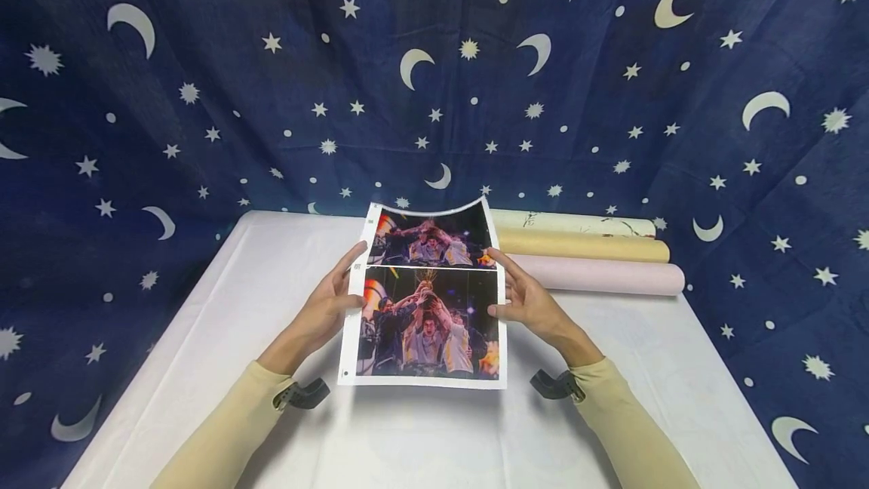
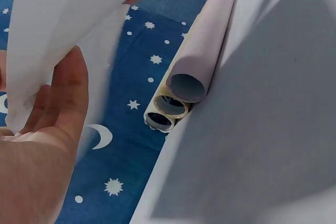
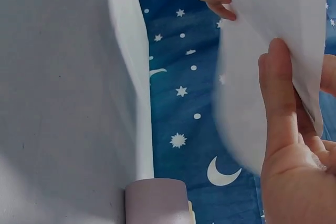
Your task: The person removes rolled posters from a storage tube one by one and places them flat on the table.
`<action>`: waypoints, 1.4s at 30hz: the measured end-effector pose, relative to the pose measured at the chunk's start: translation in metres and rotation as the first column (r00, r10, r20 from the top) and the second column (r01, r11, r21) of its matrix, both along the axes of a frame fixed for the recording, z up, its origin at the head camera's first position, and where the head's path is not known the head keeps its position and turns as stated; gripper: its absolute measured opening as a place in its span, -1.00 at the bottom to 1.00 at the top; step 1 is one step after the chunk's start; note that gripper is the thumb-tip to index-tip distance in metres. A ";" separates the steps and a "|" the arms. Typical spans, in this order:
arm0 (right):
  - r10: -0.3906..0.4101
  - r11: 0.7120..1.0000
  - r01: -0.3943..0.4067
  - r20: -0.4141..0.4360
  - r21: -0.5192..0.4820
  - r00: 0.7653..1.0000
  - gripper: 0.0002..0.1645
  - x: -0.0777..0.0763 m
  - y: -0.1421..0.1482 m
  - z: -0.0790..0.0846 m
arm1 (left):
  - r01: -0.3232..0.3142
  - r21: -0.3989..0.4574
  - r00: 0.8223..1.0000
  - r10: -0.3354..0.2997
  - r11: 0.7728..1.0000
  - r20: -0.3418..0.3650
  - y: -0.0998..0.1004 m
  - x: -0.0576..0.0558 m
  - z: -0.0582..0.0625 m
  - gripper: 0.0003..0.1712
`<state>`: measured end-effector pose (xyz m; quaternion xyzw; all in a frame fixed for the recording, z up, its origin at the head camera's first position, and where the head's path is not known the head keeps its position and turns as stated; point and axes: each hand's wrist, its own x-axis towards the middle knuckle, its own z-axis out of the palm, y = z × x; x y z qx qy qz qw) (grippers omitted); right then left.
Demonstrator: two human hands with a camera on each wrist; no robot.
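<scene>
A white-bordered printed sheet is held up over the table, its upper part bending back. Two similar photos of people raising a trophy are printed on it, one above the other. At its left edge my left hand pinches it, thumb in front and fingers behind. My right hand grips the opposite edge in the same way. Both wrist views show the blank white back of the paper, with fingers of the left hand and the right hand against it.
Three rolls lie side by side at the table's back right: a pink roll, a yellow roll and a cream patterned roll. A white cloth covers the table. Behind hangs a dark blue curtain with moons and stars.
</scene>
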<state>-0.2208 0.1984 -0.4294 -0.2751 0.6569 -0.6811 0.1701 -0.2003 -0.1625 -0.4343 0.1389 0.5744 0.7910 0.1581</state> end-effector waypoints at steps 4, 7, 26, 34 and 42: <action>-0.007 1.000 0.007 -0.006 0.025 1.000 0.17 0.000 -0.003 0.000 | -0.014 -0.042 1.000 0.013 0.999 -0.020 -0.002 0.001 0.000 0.20; -0.031 0.997 0.033 -0.031 0.069 0.999 0.16 -0.001 -0.007 -0.002 | -0.044 -0.099 0.998 0.039 0.994 -0.055 -0.004 0.000 -0.001 0.22; -0.153 0.979 0.159 -0.056 0.125 0.987 0.14 -0.011 -0.042 -0.008 | -0.279 -0.523 0.957 0.191 0.805 -0.216 -0.024 -0.010 -0.009 0.06; -0.193 0.965 0.201 -0.065 0.167 0.979 0.13 -0.014 -0.065 -0.015 | -0.286 -0.578 0.956 0.192 0.764 -0.221 -0.042 -0.013 -0.011 0.08; -0.180 0.959 0.199 -0.106 0.201 0.978 0.13 -0.020 -0.087 -0.021 | -0.267 -0.600 0.963 0.181 0.754 -0.200 -0.065 -0.017 -0.014 0.09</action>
